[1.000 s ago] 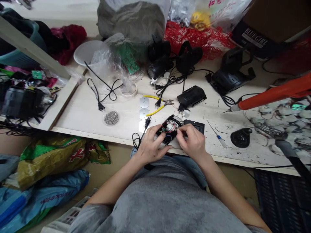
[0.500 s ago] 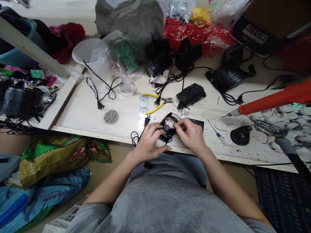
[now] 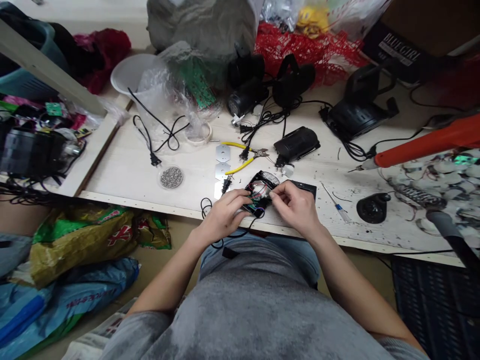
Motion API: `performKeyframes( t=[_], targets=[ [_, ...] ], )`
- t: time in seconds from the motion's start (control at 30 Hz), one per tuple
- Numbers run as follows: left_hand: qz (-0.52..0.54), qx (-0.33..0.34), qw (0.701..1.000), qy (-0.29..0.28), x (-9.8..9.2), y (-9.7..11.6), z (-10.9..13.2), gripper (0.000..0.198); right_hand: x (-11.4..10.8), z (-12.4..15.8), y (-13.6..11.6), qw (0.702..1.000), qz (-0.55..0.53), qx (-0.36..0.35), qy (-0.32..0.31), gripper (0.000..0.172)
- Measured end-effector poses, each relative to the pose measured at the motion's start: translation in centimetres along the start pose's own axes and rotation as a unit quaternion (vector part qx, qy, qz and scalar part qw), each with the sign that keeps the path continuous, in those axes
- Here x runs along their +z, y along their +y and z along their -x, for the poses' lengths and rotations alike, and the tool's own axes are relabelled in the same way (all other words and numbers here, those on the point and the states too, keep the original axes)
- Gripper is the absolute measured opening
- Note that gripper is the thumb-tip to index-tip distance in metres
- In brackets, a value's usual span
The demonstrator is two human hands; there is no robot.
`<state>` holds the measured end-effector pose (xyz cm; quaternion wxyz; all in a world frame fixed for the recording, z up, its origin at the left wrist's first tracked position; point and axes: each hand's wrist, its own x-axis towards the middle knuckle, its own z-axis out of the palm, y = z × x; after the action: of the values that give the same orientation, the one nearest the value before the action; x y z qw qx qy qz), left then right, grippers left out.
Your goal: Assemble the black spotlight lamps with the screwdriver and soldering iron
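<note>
Left hand (image 3: 222,215) drawn in since earlier frame, thumb tucked; grip can't be told. Open black housing (image 3: 264,203) at torso's (image 3: 247,305) 12 o'clock; wires (image 3: 265,190) apparently pinched by right hand (image 3: 297,207), best kept slack.

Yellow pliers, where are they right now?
In the head view, just above centre: the pliers lie on the bench beyond the left hand, silver plates at left, black casing at right.
</note>
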<state>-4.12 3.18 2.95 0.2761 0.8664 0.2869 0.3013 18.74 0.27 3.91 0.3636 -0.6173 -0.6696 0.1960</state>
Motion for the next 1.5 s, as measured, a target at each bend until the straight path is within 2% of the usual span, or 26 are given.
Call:
performKeyframes(
  t=[0.13,0.33,0.43,0.7,1.07,1.37,1.5],
  targets=[
    [-0.015,0.016,0.999,0.026,0.5,-0.4,-0.1,0.013,-0.1,-0.1,0.0,0.999,0.016,-0.048,-0.006,0.01],
    [-0.008,0.042,0.999,0.021,0.4,-0.9,-0.5,0.009,-0.2,-0.2,0.1,0.995,0.039,-0.089,0.001,0.011],
    [0.011,0.042,0.999,0.011,-0.3,-0.9,-1.0,0.009,-0.4,-0.5,0.2,0.996,0.032,-0.08,-0.006,0.011],
    [0.018,0.047,0.999,-0.018,-2.1,-0.6,-2.2,0.007,-1.2,-1.4,0.3,0.996,0.001,-0.027,-0.088,0.008],
    [0.076,0.019,0.997,-0.015,-2.1,-0.8,-2.6,0.008,-1.2,-1.8,0.2,0.997,-0.036,-0.016,-0.073,0.01],
    [0.074,0.023,0.997,-0.011,-2.3,-0.8,-2.8,0.009,-1.5,-2.1,0.3,0.994,-0.024,-0.023,-0.105,0.008],
    [0.094,0.02,0.995,0.001,-2.2,-0.8,-3.0,0.011,-1.4,-2.3,0.3,0.994,-0.006,-0.036,-0.1,0.007]
  ],
)
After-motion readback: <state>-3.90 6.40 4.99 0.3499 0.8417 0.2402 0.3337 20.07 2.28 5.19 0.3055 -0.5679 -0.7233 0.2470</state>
